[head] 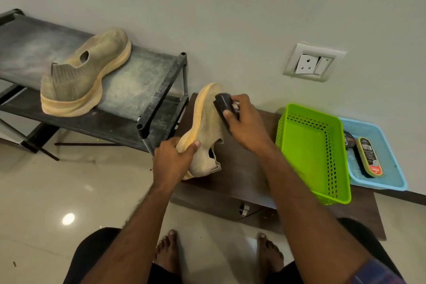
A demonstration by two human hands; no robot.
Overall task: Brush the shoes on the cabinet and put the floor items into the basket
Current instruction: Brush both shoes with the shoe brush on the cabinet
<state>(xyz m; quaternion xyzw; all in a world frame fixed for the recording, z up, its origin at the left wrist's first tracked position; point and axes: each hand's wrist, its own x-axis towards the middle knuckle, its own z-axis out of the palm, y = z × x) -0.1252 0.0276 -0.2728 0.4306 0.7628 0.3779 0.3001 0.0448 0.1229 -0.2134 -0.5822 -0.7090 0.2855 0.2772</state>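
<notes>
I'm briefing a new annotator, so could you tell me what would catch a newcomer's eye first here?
First, the two hands at centre: the left hand grips a beige shoe while the right hand presses a black brush on it. Next, the bright green basket on the brown cabinet, and the second shoe on the rack.

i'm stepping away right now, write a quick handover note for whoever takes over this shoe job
Left hand grips the sole of a tan shoe held over the brown cabinet.
Right hand holds a black brush against that shoe's upper.
Second shoe lies on the dusty rack; whether it has been brushed cannot be told.
Green basket on the cabinet looks empty; the blue tray holds polish items.
Left: finish brushing, then fill the basket.
</notes>
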